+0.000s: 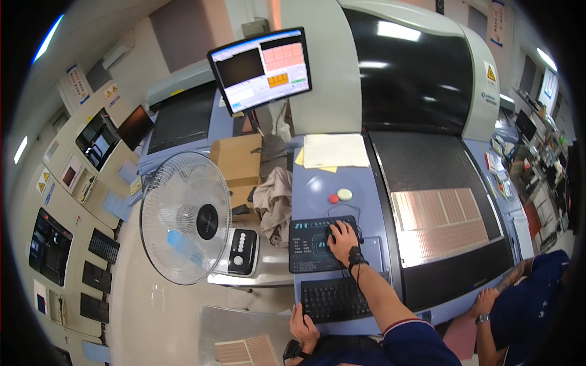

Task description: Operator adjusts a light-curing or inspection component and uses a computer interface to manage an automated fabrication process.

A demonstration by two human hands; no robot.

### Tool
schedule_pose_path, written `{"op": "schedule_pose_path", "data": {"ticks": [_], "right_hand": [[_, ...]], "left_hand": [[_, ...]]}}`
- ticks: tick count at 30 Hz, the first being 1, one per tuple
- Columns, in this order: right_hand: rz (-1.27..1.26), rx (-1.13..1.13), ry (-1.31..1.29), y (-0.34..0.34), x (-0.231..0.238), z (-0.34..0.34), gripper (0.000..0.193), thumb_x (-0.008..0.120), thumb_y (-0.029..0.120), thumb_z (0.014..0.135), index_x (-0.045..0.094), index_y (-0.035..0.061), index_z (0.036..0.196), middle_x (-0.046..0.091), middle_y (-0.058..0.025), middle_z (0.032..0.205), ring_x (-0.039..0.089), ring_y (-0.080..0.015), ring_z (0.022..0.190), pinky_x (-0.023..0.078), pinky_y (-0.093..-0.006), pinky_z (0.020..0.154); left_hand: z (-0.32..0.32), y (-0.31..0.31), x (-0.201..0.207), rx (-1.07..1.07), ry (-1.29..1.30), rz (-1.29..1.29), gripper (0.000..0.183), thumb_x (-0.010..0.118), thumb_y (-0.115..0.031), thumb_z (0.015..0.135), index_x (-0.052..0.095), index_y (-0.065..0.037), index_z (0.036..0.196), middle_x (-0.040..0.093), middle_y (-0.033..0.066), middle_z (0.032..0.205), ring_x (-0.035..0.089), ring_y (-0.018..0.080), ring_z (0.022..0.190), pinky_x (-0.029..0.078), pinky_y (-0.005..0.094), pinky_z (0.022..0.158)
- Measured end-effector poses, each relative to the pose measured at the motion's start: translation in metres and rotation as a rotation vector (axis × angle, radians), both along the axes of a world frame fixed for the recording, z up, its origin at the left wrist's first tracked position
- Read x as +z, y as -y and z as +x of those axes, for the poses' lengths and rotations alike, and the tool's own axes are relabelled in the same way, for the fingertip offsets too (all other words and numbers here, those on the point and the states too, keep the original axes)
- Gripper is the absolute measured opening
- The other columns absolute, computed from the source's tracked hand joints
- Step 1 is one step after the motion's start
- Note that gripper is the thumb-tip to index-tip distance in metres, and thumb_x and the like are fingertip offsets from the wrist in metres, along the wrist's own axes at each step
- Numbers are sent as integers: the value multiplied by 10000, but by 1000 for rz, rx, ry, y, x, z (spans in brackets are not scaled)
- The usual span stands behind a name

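My right hand [343, 241] is closed over a dark computer mouse [333, 227], mostly hidden under the palm. The mouse sits on a black printed mouse pad [303, 247]. My left hand [303, 326] is at the left edge of a black keyboard [332, 300], its fingers stretched forward and touching or nearly touching that edge. Beyond the pad, a red button [333, 199] and a pale green button [345, 194] stand on the blue-grey console [311, 210]. A lit monitor [262, 70] hangs above, showing a pink grid and an orange panel.
A copper-patterned panel [436, 222] lies on the machine's black bed [421, 165] at right. Paper sheets [336, 150] lie behind the buttons. Left are a standing fan [186, 219], an open cardboard box [235, 161] and a crumpled cloth [274, 198]. Another person [528, 311] stands at lower right.
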State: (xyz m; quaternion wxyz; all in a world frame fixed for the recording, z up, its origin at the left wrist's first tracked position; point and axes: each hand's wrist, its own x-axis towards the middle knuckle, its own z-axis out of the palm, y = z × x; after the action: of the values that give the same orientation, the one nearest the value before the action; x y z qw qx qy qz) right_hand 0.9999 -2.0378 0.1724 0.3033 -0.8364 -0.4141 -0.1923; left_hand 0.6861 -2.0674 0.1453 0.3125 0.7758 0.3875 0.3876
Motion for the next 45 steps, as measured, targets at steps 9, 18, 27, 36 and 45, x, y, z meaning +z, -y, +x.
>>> {"op": "schedule_pose_path", "data": {"ticks": [9, 18, 27, 36, 45], "right_hand": [[6, 25, -24, -3, -5, -8, 403, 701, 156, 852, 632, 58, 1236, 593, -194, 1310, 540, -420, 1231, 478, -520, 1035], [-2, 5, -5, -2, -4, -7, 391, 694, 165, 841, 635, 69, 1215, 591, -174, 1317, 545, -406, 1234, 493, -514, 1002], [2, -1, -24, -3, -5, -7, 397, 690, 163, 850, 628, 64, 1230, 588, -173, 1327, 539, -410, 1248, 486, -514, 1014], [-21, 1, -46, 8, -6, -14, 437, 685, 168, 882, 596, 64, 1297, 555, -180, 1370, 506, -410, 1284, 453, -499, 1082], [18, -29, -17, 2, -1, -15, 393, 673, 200, 876, 632, 83, 1248, 592, -151, 1323, 541, -360, 1239, 477, -464, 1026]], "left_hand": [[-4, 1, 2, 38, 22, 32, 445, 517, -156, 909, 667, 40, 1280, 702, 219, 1233, 634, 443, 1179, 487, 490, 995], [0, 0, -4, 44, 46, 28, 429, 523, -170, 920, 682, 32, 1263, 706, 215, 1226, 638, 443, 1174, 489, 487, 1006], [-3, -6, 0, 13, 58, -10, 390, 531, -114, 936, 674, 12, 1275, 687, 224, 1254, 615, 429, 1217, 473, 484, 1030], [-19, -14, -7, -155, 68, -118, 458, 468, -211, 1008, 587, 9, 1392, 620, 265, 1339, 560, 449, 1258, 433, 496, 1062], [-19, -17, -13, -182, 97, -50, 478, 451, -242, 1013, 571, 73, 1352, 626, 279, 1267, 593, 438, 1155, 445, 473, 1032]]}}
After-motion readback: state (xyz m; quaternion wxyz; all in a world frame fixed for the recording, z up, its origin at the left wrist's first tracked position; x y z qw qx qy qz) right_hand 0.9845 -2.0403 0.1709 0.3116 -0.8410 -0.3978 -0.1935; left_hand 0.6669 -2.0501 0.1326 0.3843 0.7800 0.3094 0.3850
